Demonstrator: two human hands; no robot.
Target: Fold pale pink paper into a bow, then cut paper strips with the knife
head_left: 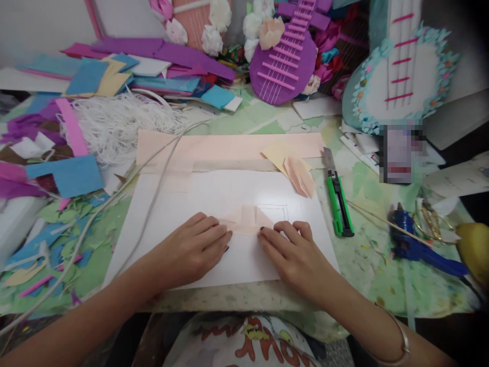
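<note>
A small folded piece of peach paper (pixel 248 219) lies on a white board (pixel 160 229) in front of me. My left hand (pixel 204 243) holds its left end, fingers curled and pressed down. The right end is pinched under the fingertips of my right hand (pixel 290 250). Faint pencil-like lines show on the board just behind my right hand. Farther back on the board rests a folded peach paper petal (pixel 299 176), overlapping a yellow paper piece (pixel 280 153). A long peach strip (pixel 229 145) runs along the board's back edge.
Right of the board are a green box cutter (pixel 338 204) and a blue glue gun (pixel 408 237). A cable (pixel 160 188) crosses the board's left side. Paper scraps (pixel 57 255) and white shreds (pixel 122 120) cover the left. Decorated paper instruments, one purple (pixel 284 66), stand behind.
</note>
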